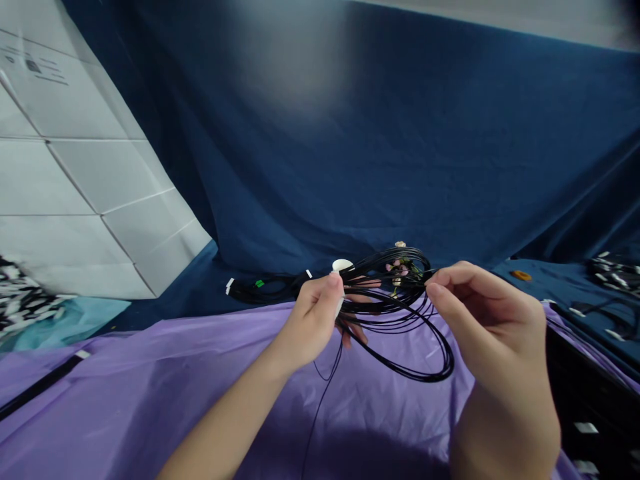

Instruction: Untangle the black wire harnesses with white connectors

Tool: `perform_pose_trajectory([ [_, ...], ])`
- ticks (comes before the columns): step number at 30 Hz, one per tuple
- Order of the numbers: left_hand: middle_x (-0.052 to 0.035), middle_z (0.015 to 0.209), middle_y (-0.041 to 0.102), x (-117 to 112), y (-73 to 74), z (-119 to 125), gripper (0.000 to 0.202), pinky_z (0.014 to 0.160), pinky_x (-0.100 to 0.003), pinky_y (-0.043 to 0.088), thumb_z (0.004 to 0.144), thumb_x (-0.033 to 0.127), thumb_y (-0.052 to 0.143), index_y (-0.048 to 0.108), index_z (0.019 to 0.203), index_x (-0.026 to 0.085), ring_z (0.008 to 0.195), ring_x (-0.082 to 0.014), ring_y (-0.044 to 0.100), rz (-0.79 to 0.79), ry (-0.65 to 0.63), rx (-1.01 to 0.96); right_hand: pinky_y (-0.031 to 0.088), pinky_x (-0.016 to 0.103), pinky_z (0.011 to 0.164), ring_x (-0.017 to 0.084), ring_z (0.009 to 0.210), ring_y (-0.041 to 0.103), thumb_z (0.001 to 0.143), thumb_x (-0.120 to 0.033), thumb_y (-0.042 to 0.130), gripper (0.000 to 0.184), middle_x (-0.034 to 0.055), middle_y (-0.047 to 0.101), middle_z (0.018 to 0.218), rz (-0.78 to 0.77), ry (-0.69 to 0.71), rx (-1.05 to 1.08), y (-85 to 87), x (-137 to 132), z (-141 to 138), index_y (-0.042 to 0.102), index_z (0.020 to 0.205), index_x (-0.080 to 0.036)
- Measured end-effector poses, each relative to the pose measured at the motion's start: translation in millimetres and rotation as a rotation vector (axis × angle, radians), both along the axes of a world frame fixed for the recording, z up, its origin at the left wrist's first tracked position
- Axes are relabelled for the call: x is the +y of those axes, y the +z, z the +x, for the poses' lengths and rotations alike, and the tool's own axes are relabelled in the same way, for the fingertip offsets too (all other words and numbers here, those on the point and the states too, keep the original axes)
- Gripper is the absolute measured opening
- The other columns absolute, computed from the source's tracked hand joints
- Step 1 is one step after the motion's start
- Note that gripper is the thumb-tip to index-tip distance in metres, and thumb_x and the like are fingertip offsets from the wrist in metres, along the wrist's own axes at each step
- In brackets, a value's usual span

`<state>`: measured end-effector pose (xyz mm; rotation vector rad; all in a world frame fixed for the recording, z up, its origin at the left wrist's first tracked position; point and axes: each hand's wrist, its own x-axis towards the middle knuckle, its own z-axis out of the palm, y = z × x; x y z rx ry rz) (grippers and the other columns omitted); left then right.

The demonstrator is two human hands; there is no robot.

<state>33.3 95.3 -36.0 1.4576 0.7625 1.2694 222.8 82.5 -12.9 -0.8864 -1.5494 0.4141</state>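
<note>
A loose coil of thin black cable (440, 363) hangs in the air before me, its loops spread to the right. My left hand (320, 310) is closed around the coil's left side, thumb on top and fingers showing behind the loops. At the coil's right edge, my right hand (485, 320) pinches a strand between thumb and forefinger. One loose cable end trails down from the left hand over the purple cloth (390, 413).
Behind the coil stand small pink flowers (397, 268) and a white cup-like thing (343, 265). Bundled black cables (265, 290) with white ends lie further left. An orange ring (521, 275) sits at right. White boxes (100, 173) are stacked at left; a blue cloth (400, 147) hangs behind.
</note>
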Motion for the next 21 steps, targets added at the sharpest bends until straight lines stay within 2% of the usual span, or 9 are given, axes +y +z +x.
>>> perform_pose_trajectory([
  [5,-0.0071,0.065,0.065,-0.6,-0.4,-2.1,0.068,0.037,-0.021,0.047,0.087,0.071,0.033,0.066,0.083,0.011,0.045,-0.0126,0.059,0.032,-0.008,0.039,0.039,0.022,0.053,0.009,0.060,0.048,0.085,-0.019,0.063,0.007,-0.0024,0.054,0.069,-0.002,-0.016,-0.015,0.0,-2.2,0.1,0.061,0.078,-0.021],
  [10,0.0031,0.045,0.044,0.7,-4.2,-3.4,0.065,0.038,-0.023,0.049,0.085,0.073,0.034,0.061,0.076,0.014,0.041,-0.0141,0.057,0.009,0.033,0.049,0.040,0.022,0.054,0.010,0.061,0.049,0.086,-0.020,0.063,0.007,-0.0021,0.054,0.069,-0.002,-0.017,-0.033,0.3,-2.8,0.6,0.061,0.079,-0.020],
  [14,0.0008,0.047,0.049,1.4,-4.2,-3.9,0.069,0.037,-0.023,0.047,0.086,0.074,0.031,0.064,0.085,0.013,0.041,-0.0144,0.057,0.013,0.012,0.067,0.040,0.023,0.056,0.009,0.061,0.049,0.086,-0.021,0.063,0.007,-0.0024,0.054,0.069,-0.007,-0.034,-0.055,0.1,-3.6,1.7,0.061,0.079,-0.021],
  [21,-0.0014,0.047,0.054,0.2,-2.6,-3.1,0.068,0.037,-0.022,0.047,0.088,0.071,0.031,0.065,0.085,0.012,0.041,-0.0142,0.058,0.022,0.007,0.045,0.041,0.024,0.059,0.010,0.062,0.050,0.087,-0.020,0.062,0.009,-0.0028,0.054,0.069,-0.012,-0.054,-0.100,1.9,-5.8,1.7,0.060,0.078,-0.021],
])
